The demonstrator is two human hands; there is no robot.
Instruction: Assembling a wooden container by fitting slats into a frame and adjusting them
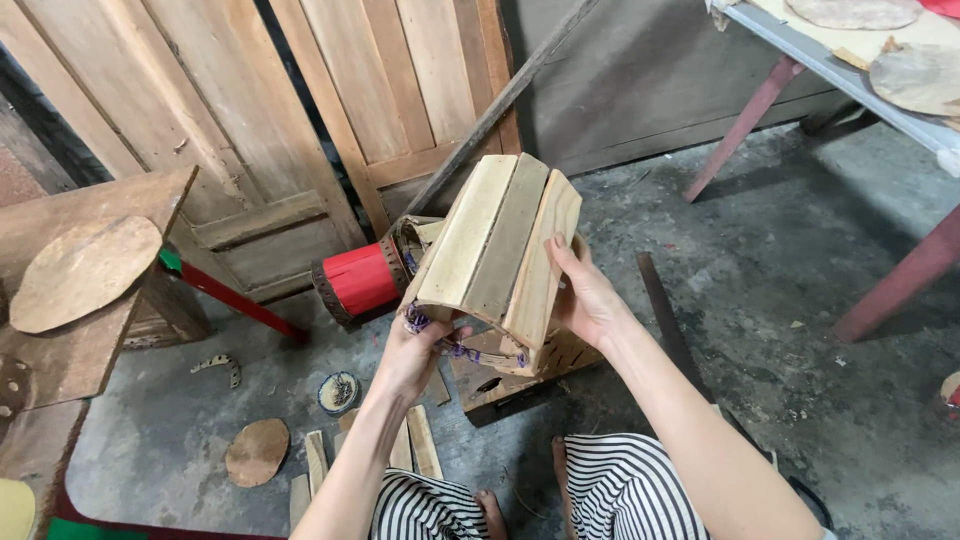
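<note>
Between both hands, seen from the head camera, sits a curved shell of pale wooden staves [497, 250], raised above the grey concrete floor [780, 290] and over a low dark wooden block [500, 385]. As a judgement, the shell is only partly built: 3 staves lie edge to edge on the near side, joined at the bottom by a purple cord [440, 335], while the far side looks open. The left hand [410, 355] pinches the lower edge at the cord, its fingers closed on the wood. The right hand [585, 295] clasps the right stave, its fingers [558, 255] wrapped over the edge.

The staves are smooth, unfinished and slightly bowed, with visible grain. Just behind them lies a red cylindrical drum with a dark studded band [360, 280]. Several loose wooden slats [405, 445] rest on the floor near the striped knees, beside a brown round leathery disc [257, 452]. Another larger disc [85, 272] rests on a rough brown wooden bench [60, 360] at left.
</note>
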